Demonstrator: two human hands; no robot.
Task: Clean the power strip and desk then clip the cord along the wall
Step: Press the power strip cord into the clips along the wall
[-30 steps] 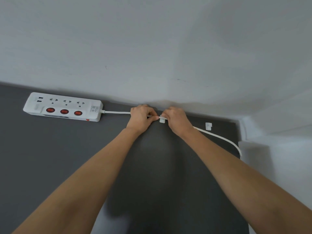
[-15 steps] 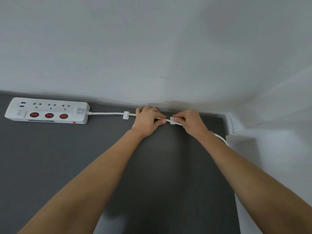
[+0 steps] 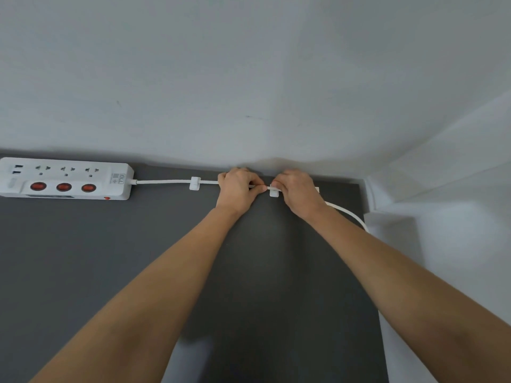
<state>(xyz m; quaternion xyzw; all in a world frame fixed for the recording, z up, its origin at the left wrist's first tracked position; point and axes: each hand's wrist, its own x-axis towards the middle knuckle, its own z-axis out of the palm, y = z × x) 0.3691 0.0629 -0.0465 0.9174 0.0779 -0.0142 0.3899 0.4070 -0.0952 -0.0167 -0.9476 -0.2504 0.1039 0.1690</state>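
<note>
Both hands pinch the white cord at a clip by the wall.

The left hand [image 3: 237, 189] grips the cord [image 3: 166, 182] just left of a small white clip [image 3: 274, 192]; the right hand [image 3: 298, 192] closes on that clip. Another clip [image 3: 194, 183] holds the cord nearer the power strip [image 3: 65, 178], a glossy white bar with three red switches, lying on the matte dark-grey desk [image 3: 83, 258] against the pale wall [image 3: 249, 78].

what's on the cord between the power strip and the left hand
One white cable clip sits on the cord between the power strip and the left hand, in the head view.
</note>
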